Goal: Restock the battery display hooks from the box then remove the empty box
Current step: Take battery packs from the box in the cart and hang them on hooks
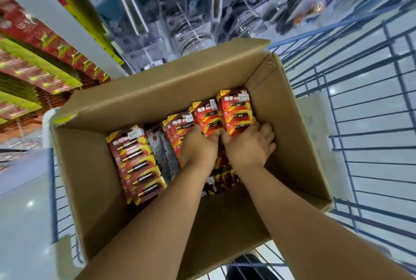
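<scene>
Box (94, 167): open cardboard, flaps up, in a blue wire cart (360, 122); long axis runs from lower right to upper left.
Packs (236, 108): red battery cards in rows inside the box, standing on edge, tops toward the far wall.
Left hand (199, 146): in the box, fingers curled down onto cards just beyond the knuckles.
Right hand (249, 144): touching the left, fingers clamped on the rightmost stack.
Loose stack (137, 162): left of both hands, batteries lying crosswise.
Display (33, 54): blurred, upper left.
</scene>
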The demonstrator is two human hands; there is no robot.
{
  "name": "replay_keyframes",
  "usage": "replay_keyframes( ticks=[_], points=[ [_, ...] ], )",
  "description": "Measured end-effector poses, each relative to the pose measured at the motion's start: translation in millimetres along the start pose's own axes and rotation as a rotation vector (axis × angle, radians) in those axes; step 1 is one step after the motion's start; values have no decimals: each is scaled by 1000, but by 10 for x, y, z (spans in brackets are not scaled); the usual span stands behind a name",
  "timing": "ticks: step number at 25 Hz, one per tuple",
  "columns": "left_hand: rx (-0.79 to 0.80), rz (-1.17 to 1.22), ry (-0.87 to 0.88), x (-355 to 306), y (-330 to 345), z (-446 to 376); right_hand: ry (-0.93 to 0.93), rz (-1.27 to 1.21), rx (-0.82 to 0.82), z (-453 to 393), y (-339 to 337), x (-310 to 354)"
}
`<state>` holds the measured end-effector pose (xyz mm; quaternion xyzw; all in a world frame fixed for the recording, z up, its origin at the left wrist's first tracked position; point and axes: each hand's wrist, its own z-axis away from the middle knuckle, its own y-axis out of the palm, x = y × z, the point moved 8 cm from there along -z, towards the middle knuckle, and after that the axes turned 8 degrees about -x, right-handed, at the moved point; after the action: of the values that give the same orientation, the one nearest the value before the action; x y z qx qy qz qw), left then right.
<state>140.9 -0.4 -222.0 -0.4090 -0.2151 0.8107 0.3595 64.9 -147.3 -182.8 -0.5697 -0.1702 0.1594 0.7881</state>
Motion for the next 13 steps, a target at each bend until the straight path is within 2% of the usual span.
replay_keyframes(
  ticks=[3,7,13],
  points=[
    [31,184,-12,-6,-112,54,5,-81,-8,43,-21,9],
    [40,304,29,43,-445,215,-47,-290,-66,175,-278,39],
    [13,534,-21,78,-1356,642,-7,-808,109,560,-866,124]
  ],
)
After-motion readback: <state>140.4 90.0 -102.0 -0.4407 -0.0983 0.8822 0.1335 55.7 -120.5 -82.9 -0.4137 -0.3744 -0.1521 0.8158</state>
